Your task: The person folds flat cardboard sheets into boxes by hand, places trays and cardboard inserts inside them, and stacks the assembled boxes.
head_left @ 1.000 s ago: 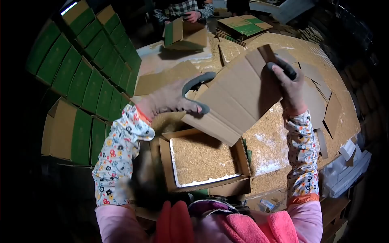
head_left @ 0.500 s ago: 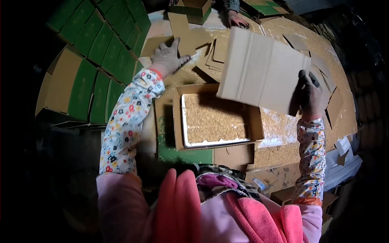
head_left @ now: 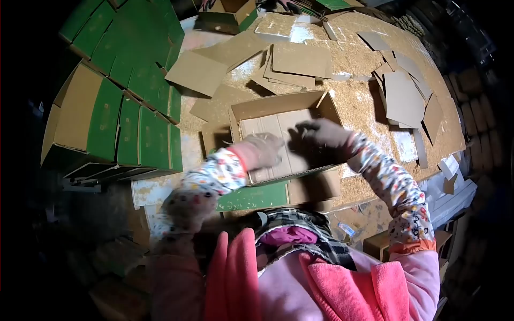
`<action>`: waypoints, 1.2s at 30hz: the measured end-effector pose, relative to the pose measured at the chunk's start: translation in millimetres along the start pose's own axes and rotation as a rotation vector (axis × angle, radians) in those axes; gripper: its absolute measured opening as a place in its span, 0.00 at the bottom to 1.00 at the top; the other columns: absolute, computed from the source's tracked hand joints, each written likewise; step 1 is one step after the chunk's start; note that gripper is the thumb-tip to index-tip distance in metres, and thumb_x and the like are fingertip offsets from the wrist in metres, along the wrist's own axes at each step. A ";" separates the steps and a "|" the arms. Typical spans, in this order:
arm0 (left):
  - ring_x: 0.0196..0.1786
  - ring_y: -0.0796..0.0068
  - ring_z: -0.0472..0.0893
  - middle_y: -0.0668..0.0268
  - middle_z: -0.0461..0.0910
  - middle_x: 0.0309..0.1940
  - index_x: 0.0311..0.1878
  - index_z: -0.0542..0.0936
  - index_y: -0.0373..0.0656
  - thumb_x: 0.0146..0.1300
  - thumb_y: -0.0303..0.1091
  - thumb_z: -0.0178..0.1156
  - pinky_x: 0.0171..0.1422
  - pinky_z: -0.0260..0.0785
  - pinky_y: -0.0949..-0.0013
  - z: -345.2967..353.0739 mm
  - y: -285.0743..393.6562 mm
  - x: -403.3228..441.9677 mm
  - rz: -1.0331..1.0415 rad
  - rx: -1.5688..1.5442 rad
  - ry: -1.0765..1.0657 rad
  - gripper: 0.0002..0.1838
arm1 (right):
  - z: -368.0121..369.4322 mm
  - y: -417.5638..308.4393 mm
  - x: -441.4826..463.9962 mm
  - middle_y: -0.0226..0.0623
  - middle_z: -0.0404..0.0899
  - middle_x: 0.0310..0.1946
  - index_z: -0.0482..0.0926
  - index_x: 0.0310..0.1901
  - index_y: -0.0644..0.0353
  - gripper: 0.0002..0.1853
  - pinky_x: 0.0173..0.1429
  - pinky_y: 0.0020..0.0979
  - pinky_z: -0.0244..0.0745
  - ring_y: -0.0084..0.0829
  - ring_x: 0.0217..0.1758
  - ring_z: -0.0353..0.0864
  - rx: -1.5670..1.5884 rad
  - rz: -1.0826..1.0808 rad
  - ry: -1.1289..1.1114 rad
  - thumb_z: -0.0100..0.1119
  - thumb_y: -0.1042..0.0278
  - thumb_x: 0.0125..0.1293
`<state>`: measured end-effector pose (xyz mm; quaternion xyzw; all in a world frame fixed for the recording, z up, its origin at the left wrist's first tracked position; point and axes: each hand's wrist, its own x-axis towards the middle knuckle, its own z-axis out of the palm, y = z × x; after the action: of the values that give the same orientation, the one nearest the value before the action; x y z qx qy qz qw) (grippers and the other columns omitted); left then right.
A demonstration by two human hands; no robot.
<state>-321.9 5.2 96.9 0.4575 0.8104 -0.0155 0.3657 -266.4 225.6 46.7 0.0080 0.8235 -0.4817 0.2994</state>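
Observation:
An open cardboard box (head_left: 286,107) stands on the table in front of me, with a light brown cardboard sheet (head_left: 273,124) lying flat inside it. My left hand (head_left: 263,151) is over the left part of the sheet, its fingers smeared by motion. Over the right part of the box reaches my right hand (head_left: 324,134), gloved with dark fingertips, also blurred; whether its fingers are apart or pressed together is unclear. The sheet hides the box's earlier visible filling.
Green boxes (head_left: 128,48) are stacked at the left. Loose cardboard sheets (head_left: 300,59) lie beyond the box, and more sheets (head_left: 404,99) lie at the right. At the far edge is another open box (head_left: 227,18) with a co-worker's hands near it.
The cardboard sheet has gone from my right hand down into the box. Both hands have come together over the box. A cardboard piece now lies at the back left of the table.

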 end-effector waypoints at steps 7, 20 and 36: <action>0.51 0.63 0.78 0.50 0.73 0.53 0.59 0.63 0.36 0.58 0.38 0.63 0.57 0.69 0.61 102.8 -69.7 22.4 -0.434 -1.379 0.876 0.30 | -45.9 44.3 -33.0 0.56 0.67 0.57 0.63 0.63 0.63 0.37 0.64 0.35 0.64 0.47 0.61 0.68 0.252 0.170 0.153 0.62 0.52 0.55; 0.45 0.73 0.76 0.59 0.77 0.46 0.55 0.71 0.35 0.67 0.37 0.51 0.48 0.66 0.73 40.8 -66.3 -166.0 0.440 -1.302 1.636 0.18 | 24.4 -73.0 -39.8 0.37 0.75 0.50 0.69 0.57 0.63 0.22 0.60 0.30 0.67 0.29 0.54 0.73 1.204 -0.287 0.410 0.52 0.60 0.65; 0.57 0.64 0.72 0.52 0.72 0.54 0.58 0.69 0.36 0.69 0.39 0.43 0.60 0.63 0.63 59.6 -387.0 -373.2 -1.389 -0.017 2.184 0.20 | 129.6 -432.4 195.9 0.39 0.72 0.45 0.67 0.60 0.55 0.33 0.45 0.42 0.74 0.36 0.39 0.75 0.189 -0.815 -0.105 0.54 0.40 0.61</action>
<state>-461.6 -513.5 159.9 -0.2832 0.7544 0.1836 -0.5629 -494.7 -163.5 243.4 -0.3155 0.6953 -0.6338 0.1237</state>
